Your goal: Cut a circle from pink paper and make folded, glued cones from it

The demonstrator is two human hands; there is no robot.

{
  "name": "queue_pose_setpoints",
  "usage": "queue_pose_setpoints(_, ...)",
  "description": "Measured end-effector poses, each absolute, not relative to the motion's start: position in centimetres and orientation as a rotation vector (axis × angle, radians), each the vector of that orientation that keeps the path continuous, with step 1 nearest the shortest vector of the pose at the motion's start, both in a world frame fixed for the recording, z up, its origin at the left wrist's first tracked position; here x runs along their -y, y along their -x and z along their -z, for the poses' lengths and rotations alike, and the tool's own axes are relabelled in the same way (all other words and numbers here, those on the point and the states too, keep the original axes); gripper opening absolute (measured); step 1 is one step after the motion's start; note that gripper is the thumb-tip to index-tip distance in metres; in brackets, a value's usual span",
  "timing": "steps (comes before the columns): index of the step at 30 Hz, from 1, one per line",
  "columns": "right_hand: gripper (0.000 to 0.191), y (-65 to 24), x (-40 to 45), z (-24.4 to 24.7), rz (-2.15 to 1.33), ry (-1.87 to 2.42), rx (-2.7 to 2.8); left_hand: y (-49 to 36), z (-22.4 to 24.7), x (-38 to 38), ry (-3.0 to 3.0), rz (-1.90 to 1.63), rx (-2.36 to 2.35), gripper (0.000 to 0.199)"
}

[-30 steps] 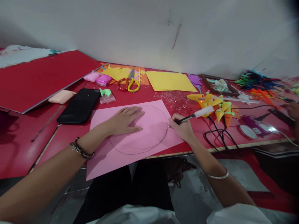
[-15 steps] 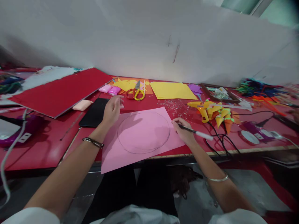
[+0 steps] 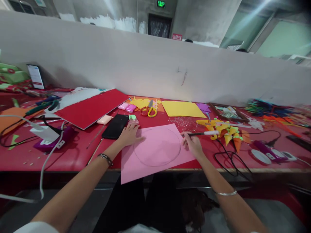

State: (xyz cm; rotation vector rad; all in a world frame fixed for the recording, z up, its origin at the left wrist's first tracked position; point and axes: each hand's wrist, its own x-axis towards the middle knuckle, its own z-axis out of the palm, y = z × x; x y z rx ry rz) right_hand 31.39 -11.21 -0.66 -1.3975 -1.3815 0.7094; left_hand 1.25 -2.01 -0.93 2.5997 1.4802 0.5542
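A sheet of pink paper point(image 3: 150, 152) lies on the red table, its near left corner hanging over the front edge. A large dark oval is drawn on it. My left hand point(image 3: 130, 135) rests on the sheet's far left corner, fingers spread and holding nothing. Beside that hand lies a black phone point(image 3: 115, 126). My right hand point(image 3: 193, 144) is at the sheet's right edge, fingers closed around a pen point(image 3: 204, 133) with a dark barrel and a whitish end. The pen's back end points right; its tip is hidden by my fingers.
Scissors point(image 3: 152, 110) and yellow paper point(image 3: 183, 109) lie at the back. A yellow glue gun point(image 3: 209, 123), small yellow-orange cones point(image 3: 229, 134) and looping black cables are on the right. A red board point(image 3: 92, 108) and a purple power strip point(image 3: 54, 140) with a white cord stand left.
My left hand has come down from above the phone onto the paper, its fingers spreading. My right hand still holds the pen, now turned more level. The camera view has tilted up.
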Motion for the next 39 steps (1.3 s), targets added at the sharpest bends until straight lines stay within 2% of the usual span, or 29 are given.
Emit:
queue_pose_setpoints(2, 0.043, -31.0, 10.3, -0.7, -0.702, 1.405, 1.396, -1.3, 0.9, 1.6, -2.632, -0.439, -1.447, 0.081)
queue_pose_setpoints(5, 0.039, -30.2, 7.4, -3.3, -0.666, 1.399, 1.417, -1.5, 0.3, 1.0, -2.661, -0.306, -1.386, 0.083)
queue_pose_setpoints(10, 0.023, -28.3, 0.2, -5.0, -0.618, 1.242, 1.612, -1.5, -0.2, 0.5, -2.687, -0.234, -1.326, 0.071)
queue_pose_setpoints(16, 0.025, -27.2, -5.8, -3.2, -0.786, 1.3, 1.827, -1.5, 0.6, 0.5, -2.56, -0.304, -1.286, 0.056)
queue_pose_setpoints(24, 0.024, -27.1, -7.6, -6.3, -0.642, 1.483, 1.938, -1.8, 0.0, 0.3, -2.313, -0.363, -1.232, 0.025)
queue_pose_setpoints(26, 0.023, -27.0, -8.2, -6.8, -0.541, 1.581, 2.03, -1.4, 0.5, -0.1, -2.266, -0.399, -1.212, 0.031)
queue_pose_setpoints(29, 0.022, -27.3, -9.4, -7.4, -0.262, 1.762, 2.281, -0.9, 1.3, -0.4, -2.196, -0.425, -1.179, 0.054)
queue_pose_setpoints(31, 0.023, -27.8, -10.4, -7.5, -0.126, 1.843, 2.337, -0.9, 1.3, -0.3, -2.133, -0.423, -1.169, 0.063)
queue_pose_setpoints(32, 0.02, -28.1, -10.9, -7.4, -0.106, 1.877, 2.344, -1.0, 1.2, -0.2, -2.101, -0.412, -1.16, 0.06)
queue_pose_setpoints(35, 0.012, -28.7, -12.2, -6.4, -0.135, 1.958, 2.377, -1.1, 0.2, 0.0, -2.042, -0.318, -1.096, 0.025)
queue_pose_setpoints(36, 0.012, -28.7, -12.5, -6.0, -0.159, 1.981, 2.384, -1.0, -0.2, 0.0, -2.039, -0.287, -1.074, 0.023)
queue_pose_setpoints(39, 0.026, -27.7, -13.3, -4.9, -0.218, 2.023, 2.356, 0.1, -1.6, 0.1, -2.09, -0.233, -1.046, 0.031)
